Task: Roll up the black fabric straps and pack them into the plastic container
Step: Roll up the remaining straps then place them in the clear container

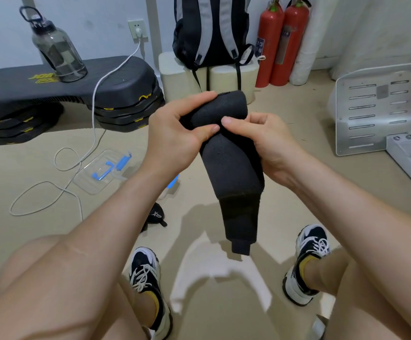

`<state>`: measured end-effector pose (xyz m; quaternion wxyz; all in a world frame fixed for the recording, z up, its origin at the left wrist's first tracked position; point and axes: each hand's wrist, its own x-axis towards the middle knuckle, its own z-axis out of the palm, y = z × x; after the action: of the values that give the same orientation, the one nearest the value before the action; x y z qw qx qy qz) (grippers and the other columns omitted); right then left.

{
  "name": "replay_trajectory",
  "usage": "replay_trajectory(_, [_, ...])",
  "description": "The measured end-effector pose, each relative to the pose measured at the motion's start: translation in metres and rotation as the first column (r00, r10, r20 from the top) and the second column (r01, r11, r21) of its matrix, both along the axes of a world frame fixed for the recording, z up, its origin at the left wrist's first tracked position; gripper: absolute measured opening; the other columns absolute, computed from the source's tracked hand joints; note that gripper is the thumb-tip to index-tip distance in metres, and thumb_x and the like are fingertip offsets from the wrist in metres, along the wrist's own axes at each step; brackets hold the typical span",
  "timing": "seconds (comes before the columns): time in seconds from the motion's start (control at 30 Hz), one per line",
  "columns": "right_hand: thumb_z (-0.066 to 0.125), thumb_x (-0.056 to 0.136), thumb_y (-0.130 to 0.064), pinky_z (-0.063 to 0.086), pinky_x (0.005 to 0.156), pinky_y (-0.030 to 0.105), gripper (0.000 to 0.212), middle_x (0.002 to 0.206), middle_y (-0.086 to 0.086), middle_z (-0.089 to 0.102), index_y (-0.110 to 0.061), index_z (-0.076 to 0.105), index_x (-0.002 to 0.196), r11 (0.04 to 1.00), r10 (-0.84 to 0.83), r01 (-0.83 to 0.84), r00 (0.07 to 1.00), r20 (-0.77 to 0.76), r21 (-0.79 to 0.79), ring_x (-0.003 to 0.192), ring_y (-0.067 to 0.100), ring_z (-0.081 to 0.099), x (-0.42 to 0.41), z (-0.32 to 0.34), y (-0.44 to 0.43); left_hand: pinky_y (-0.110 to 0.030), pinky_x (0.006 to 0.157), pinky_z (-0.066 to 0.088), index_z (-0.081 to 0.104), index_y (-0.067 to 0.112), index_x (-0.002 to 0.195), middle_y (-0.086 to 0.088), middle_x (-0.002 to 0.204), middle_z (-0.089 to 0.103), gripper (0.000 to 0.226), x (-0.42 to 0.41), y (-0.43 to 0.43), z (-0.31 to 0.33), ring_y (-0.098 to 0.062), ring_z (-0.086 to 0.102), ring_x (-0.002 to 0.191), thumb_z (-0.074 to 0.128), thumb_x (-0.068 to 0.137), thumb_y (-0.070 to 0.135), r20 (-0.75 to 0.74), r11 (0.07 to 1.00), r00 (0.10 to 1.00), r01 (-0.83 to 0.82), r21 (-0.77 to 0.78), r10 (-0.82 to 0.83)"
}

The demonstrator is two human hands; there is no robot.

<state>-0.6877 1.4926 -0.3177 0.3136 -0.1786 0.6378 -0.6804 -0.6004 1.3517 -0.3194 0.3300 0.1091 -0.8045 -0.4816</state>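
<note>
I hold a wide black fabric strap [234, 173] in front of me, above the floor. Its top end is rolled into a thick coil, and the loose tail hangs down between my knees. My left hand [175, 133] grips the coil from the left, thumb across its front. My right hand [265, 138] pinches the strap just under the coil from the right. A clear plastic container lid [94, 177] with blue clips lies on the floor to the left. Another black strap piece [155, 217] with a white logo lies on the floor under my left forearm.
A white cable [94, 123] loops over the floor at left. Behind it stands a black step platform [106, 82] with a water jug [57, 47]. A backpack [211, 33] and two red extinguishers [283, 42] stand at the back. A white slotted panel [371, 111] is at right.
</note>
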Motion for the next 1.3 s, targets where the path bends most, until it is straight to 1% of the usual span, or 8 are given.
replay_trajectory(0.17, [0.079, 0.082, -0.016, 0.061, 0.074, 0.036, 0.017, 0.079, 0.005, 0.072, -0.011, 0.063, 0.078, 0.997, -0.048, 0.047, 0.999, -0.022, -0.066, 0.079, 0.021, 0.073, 0.010, -0.002, -0.003, -0.021, 0.090, 0.050, 0.070, 0.020, 0.117, 0.014, 0.104, 0.067, 0.049, -0.003, 0.000, -0.003, -0.003, 0.065, 0.102, 0.080, 0.071, 0.006, -0.085, 0.988, 0.996, -0.033, -0.152, 0.020])
replay_trajectory(0.33, [0.088, 0.071, -0.026, 0.059, 0.070, 0.037, 0.056, 0.089, 0.002, 0.059, -0.017, 0.038, 0.094, 0.967, -0.245, 0.242, 0.969, -0.038, -0.084, 0.080, 0.018, 0.066, 0.002, -0.001, -0.005, -0.025, 0.093, 0.050, 0.070, 0.020, 0.117, 0.019, 0.101, 0.066, 0.054, -0.004, -0.001, -0.004, -0.005, 0.065, 0.101, 0.083, 0.067, 0.008, -0.083, 0.982, 0.996, -0.059, -0.177, 0.044])
replay_trajectory(0.43, [0.075, 0.085, -0.040, 0.061, 0.081, 0.038, 0.052, 0.109, 0.006, 0.067, -0.015, 0.048, 0.122, 0.988, -0.156, 0.156, 0.988, 0.012, -0.005, 0.092, 0.017, 0.071, 0.000, 0.002, -0.007, -0.026, 0.088, 0.050, 0.072, 0.021, 0.117, 0.006, 0.100, 0.068, 0.054, -0.003, 0.003, -0.007, -0.010, 0.064, 0.096, 0.082, 0.065, 0.008, -0.072, 0.956, 0.997, -0.018, -0.293, -0.003])
replay_trajectory(0.53, [0.059, 0.096, -0.046, 0.058, 0.083, 0.037, 0.051, 0.105, 0.011, 0.071, -0.002, 0.061, 0.121, 0.999, -0.003, 0.005, 0.999, -0.051, 0.038, 0.092, 0.021, 0.071, -0.006, 0.003, -0.006, -0.022, 0.085, 0.048, 0.072, 0.020, 0.118, 0.004, 0.098, 0.065, 0.053, -0.002, 0.009, -0.010, -0.010, 0.061, 0.092, 0.083, 0.066, 0.011, -0.048, 0.938, 0.999, -0.001, -0.347, -0.017])
replay_trajectory(0.63, [0.060, 0.097, -0.041, 0.058, 0.078, 0.040, 0.051, 0.098, 0.015, 0.069, 0.005, 0.062, 0.116, 1.000, -0.011, 0.011, 0.998, -0.068, 0.001, 0.086, 0.025, 0.069, -0.010, 0.005, 0.000, -0.018, 0.085, 0.047, 0.069, 0.026, 0.120, 0.011, 0.098, 0.062, 0.053, -0.001, 0.009, -0.003, -0.001, 0.060, 0.093, 0.085, 0.070, 0.016, 0.039, 0.971, 0.997, 0.071, -0.228, -0.064])
replay_trajectory(0.8, [0.057, 0.100, -0.033, 0.058, 0.078, 0.037, 0.041, 0.098, 0.013, 0.068, 0.004, 0.061, 0.119, 0.998, -0.041, 0.040, 0.999, -0.029, -0.055, 0.087, 0.024, 0.069, -0.012, 0.009, 0.003, -0.028, 0.071, 0.059, 0.064, 0.015, 0.125, -0.002, 0.100, 0.067, 0.040, 0.003, -0.005, 0.013, -0.011, 0.069, 0.079, 0.071, 0.087, 0.005, 0.174, 0.932, 0.948, 0.208, 0.296, -0.267])
replay_trajectory(1.13, [0.065, 0.094, -0.021, 0.058, 0.077, 0.036, 0.016, 0.095, 0.006, 0.066, -0.013, 0.056, 0.104, 0.995, 0.000, -0.003, 1.000, -0.031, -0.101, 0.082, 0.016, 0.067, -0.005, 0.008, 0.002, -0.047, 0.082, 0.059, 0.070, 0.019, 0.108, -0.005, 0.099, 0.067, 0.039, 0.005, -0.008, -0.004, -0.024, 0.067, 0.089, 0.074, 0.074, 0.001, 0.065, 0.878, 0.965, 0.200, 0.436, -0.252])
replay_trajectory(1.3, [0.067, 0.093, -0.015, 0.057, 0.077, 0.035, 0.017, 0.094, 0.003, 0.063, -0.018, 0.054, 0.103, 0.996, -0.008, -0.015, 0.965, -0.263, -0.085, 0.085, 0.015, 0.064, -0.012, 0.007, 0.004, -0.027, 0.064, 0.057, 0.064, 0.016, 0.108, 0.007, 0.082, 0.070, 0.018, 0.000, 0.007, 0.004, -0.010, 0.067, 0.071, 0.057, 0.096, 0.028, 0.146, 0.784, 0.905, 0.254, 0.566, -0.399])
